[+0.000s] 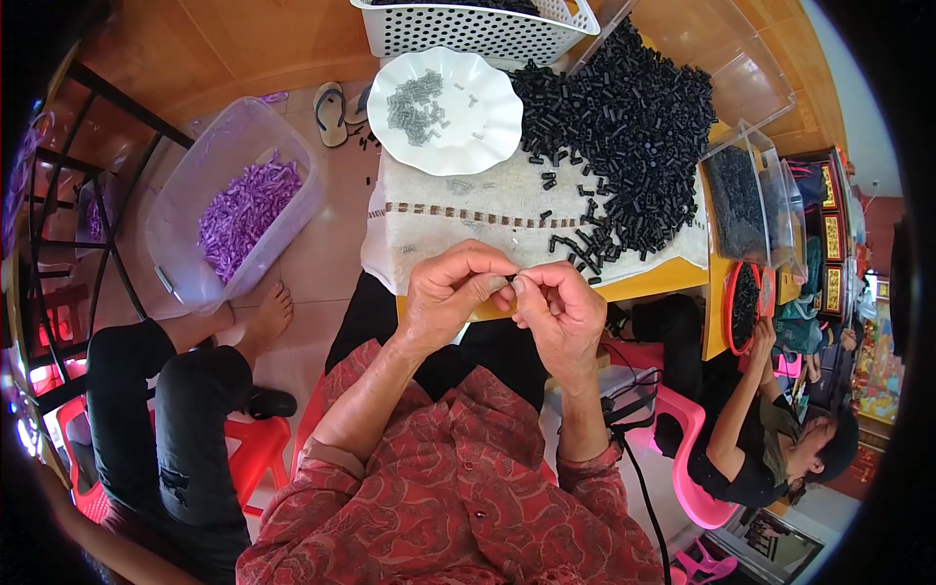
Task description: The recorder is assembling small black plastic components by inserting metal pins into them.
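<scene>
One small black piece (510, 279) was pinched above the near edge of the yellow desk (653, 280), between the drawn-together thumb and fingers of the left hand (458, 292) and those of the right hand (561, 307), its form mostly hidden, perhaps gripped from both sides for steadiness. A white plate (497, 107) separated small greyish pieces (417, 107) from the heap of black pieces (643, 127), presumably against mixing, both within reach on white cloth (526, 190). Markings: none legible on the pieces; yellow panels (830, 185) at far right were too small to read.
</scene>
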A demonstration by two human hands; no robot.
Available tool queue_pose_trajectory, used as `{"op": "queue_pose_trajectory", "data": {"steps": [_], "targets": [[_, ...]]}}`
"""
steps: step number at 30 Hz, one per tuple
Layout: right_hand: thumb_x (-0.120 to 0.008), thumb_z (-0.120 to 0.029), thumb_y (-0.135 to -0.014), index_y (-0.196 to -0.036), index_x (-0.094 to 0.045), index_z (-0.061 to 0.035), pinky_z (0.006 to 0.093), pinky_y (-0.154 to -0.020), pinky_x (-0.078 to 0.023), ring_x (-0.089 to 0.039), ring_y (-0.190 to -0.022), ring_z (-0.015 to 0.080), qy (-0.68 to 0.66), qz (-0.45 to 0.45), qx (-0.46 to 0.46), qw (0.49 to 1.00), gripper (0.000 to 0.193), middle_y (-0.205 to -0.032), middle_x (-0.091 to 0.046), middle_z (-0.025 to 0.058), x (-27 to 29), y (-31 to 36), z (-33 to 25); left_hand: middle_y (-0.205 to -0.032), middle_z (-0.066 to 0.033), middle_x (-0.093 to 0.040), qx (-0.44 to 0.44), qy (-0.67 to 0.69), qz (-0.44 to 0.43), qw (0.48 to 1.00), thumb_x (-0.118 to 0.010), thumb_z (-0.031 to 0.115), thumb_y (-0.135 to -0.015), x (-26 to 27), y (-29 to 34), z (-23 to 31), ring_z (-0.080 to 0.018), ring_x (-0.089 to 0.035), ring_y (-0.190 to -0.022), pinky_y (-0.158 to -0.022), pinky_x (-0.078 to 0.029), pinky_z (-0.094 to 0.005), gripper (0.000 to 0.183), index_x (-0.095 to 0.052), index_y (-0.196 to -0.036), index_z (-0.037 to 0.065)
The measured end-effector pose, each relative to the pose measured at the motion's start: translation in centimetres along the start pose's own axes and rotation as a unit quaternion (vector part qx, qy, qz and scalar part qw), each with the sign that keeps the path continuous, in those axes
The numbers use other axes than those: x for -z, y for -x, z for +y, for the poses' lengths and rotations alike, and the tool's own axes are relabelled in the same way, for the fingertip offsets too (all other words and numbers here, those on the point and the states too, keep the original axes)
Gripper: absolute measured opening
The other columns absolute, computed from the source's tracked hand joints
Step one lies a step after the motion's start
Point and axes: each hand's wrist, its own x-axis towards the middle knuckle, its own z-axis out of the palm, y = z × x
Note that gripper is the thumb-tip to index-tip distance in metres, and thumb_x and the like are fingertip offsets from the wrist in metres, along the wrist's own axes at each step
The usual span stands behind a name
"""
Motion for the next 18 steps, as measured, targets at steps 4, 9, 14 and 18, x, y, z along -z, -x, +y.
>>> {"op": "queue_pose_trajectory", "data": {"steps": [4, 9, 14, 18], "targets": [[-0.058, 0.0, -0.089, -0.093, -0.059, 0.0029, 0.0182, -0.051, -0.048, -0.057, -0.059, 0.0056, 0.03, 0.022, 0.049, 0.998, 0.005, -0.077, -0.065, 0.0071, -0.5, 0.3, 0.8, -0.094, -0.0071, -0.061, -0.051, -0.104, 0.003, 0.993, -0.057, -0.005, -0.088, -0.2, 0.0, 0.3, -0.0116, -0.062, -0.077, -0.071, -0.052, -0.0226, 0.014, -0.064, -0.1, -0.004], [-0.06, -0.001, -0.09, -0.094, -0.061, 0.0046, 0.0196, -0.055, -0.05, -0.061, -0.064, 0.0089, -0.091, 0.005, -0.004, 0.996, 0.007, -0.082, -0.064, 0.0076, 0.0, 0.1, 0.1, -0.093, -0.0084, -0.064, 0.027, 0.051, 0.03, 0.998, -0.058, -0.004, -0.088, -0.4, 0.3, 0.0, -0.0117, -0.063, -0.076, -0.071, -0.053, -0.0238, 0.017, -0.063, -0.105, -0.003], [-0.059, -0.002, -0.091, -0.099, -0.062, 0.0056, 0.021, -0.057, -0.05, -0.06, -0.065, 0.0091, -0.127, -0.011, -0.017, 0.992, 0.012, -0.083, -0.063, 0.008, 0.3, 0.0, 0.5, -0.087, -0.0115, -0.068, 0.038, 0.184, 0.043, 0.981, -0.058, -0.004, -0.088, 0.1, 0.3, -1.0, -0.0141, -0.065, -0.073, -0.068, -0.055, -0.0263, 0.02, -0.063, -0.107, -0.002], [-0.059, -0.001, -0.09, -0.1, -0.062, 0.0056, 0.022, -0.058, -0.05, -0.06, -0.067, 0.0102, -0.135, -0.02, -0.019, 0.991, 0.012, -0.084, -0.063, 0.0086, 0.4, 0.0, 0.2, -0.084, -0.0112, -0.067, 0.032, 0.175, 0.054, 0.983, -0.058, -0.004, -0.089, 0.0, 0.3, -1.0, -0.0146, -0.065, -0.071, -0.068, -0.055, -0.0266, 0.018, -0.063, -0.106, -0.002]]}}
